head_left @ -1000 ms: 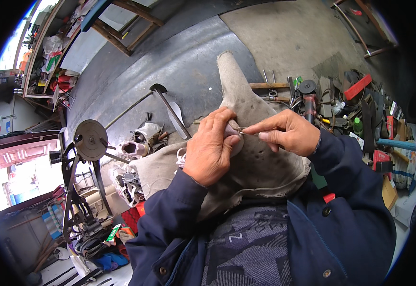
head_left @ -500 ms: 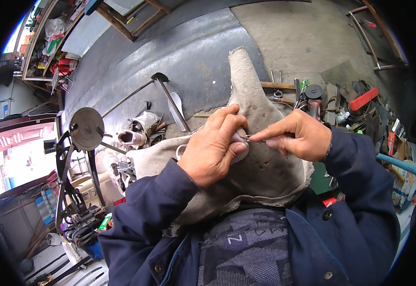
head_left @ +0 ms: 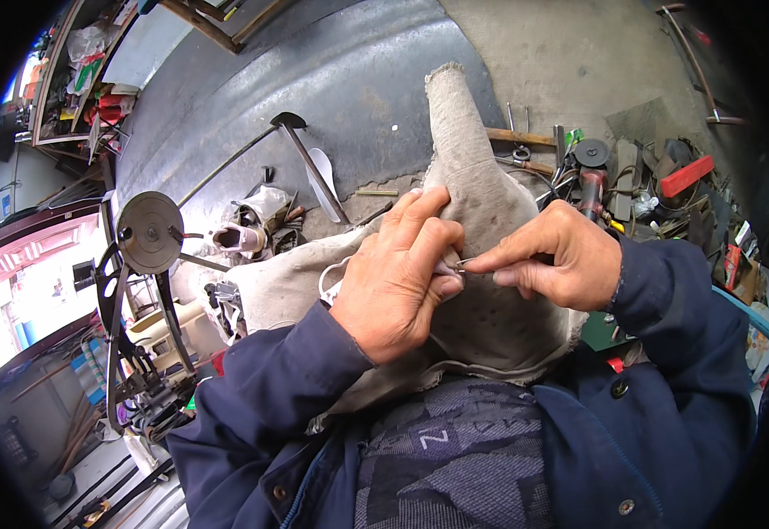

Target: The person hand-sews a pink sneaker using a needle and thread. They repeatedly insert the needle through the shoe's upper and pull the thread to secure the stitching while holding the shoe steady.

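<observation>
- We see the pale item [head_left: 449, 265] only partly; the left hand [head_left: 400, 278] covers the rest.
- We cannot identify the thin piece [head_left: 463, 262] at the right hand [head_left: 562, 256]: too small.
- We find the wooden frame [head_left: 201, 25] cut by the upper edge.

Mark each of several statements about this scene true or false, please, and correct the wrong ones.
1. The left hand is curled around a pale item. True.
2. The right hand lies flat on the floor. False: the right hand is raised, its index finger extended toward the pale item.
3. A grey cloth lies beneath the hands. True.
4. A round disc stands at the person's left. True.
5. The red bar is on the person's left. False: the red bar lies on the right, among scattered tools and scraps.
</observation>
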Motion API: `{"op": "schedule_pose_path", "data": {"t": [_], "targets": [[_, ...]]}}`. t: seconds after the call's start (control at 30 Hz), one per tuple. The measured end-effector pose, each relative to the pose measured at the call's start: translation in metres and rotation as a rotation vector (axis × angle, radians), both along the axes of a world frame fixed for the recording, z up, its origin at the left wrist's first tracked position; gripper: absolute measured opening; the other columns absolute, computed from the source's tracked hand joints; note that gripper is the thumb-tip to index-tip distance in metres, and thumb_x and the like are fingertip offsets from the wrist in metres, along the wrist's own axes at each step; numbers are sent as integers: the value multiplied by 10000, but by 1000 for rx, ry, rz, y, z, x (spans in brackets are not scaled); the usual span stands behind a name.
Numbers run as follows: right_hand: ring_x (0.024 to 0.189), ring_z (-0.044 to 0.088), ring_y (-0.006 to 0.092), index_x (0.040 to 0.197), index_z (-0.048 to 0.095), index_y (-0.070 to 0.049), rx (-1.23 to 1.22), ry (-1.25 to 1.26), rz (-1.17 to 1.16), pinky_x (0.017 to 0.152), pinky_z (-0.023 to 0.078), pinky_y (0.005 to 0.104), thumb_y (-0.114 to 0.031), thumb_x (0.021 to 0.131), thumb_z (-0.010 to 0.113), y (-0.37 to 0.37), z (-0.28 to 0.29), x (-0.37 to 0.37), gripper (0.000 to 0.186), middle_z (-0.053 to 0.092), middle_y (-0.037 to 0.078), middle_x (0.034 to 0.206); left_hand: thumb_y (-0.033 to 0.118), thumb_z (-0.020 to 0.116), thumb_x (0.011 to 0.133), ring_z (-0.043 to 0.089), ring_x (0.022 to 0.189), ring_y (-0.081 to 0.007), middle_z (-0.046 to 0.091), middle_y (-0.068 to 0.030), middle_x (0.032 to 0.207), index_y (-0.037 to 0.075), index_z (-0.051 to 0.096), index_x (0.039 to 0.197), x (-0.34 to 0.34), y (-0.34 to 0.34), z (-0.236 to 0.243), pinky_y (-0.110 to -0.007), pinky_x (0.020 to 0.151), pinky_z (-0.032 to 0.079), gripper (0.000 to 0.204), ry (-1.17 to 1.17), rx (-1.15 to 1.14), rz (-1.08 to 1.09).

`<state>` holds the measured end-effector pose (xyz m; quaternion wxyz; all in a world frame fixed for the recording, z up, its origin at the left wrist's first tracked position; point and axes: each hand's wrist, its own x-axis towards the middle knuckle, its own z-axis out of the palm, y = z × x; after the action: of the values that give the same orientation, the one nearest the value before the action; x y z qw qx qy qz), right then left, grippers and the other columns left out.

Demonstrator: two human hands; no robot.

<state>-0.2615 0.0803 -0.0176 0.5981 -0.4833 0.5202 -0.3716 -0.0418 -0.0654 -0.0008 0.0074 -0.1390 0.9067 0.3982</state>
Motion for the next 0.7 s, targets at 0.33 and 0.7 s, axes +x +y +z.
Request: {"op": "schedule_pose_path", "data": {"t": [0.33,0.7], "targets": [[632,675,111,1139,793,-2,209,-107,-25,621,546,290,-38,959,694,-9,2,1,209,744,98,735,77,754,830,438,1418,-520,457,-255,1530,69,563,1266,0,-3,-2,-562,1047,454,477,-22,3,-2],[800,756,317,1000,801,-7,-143,39,-193,721,573,384,-60,835,767,-6,-6,22,177,768,197,873,13,680,819,501,1374,-559,464,-358,1509,31,575,1185,-2,3,2,-524,1105,469,382,-64,61,85]]}}
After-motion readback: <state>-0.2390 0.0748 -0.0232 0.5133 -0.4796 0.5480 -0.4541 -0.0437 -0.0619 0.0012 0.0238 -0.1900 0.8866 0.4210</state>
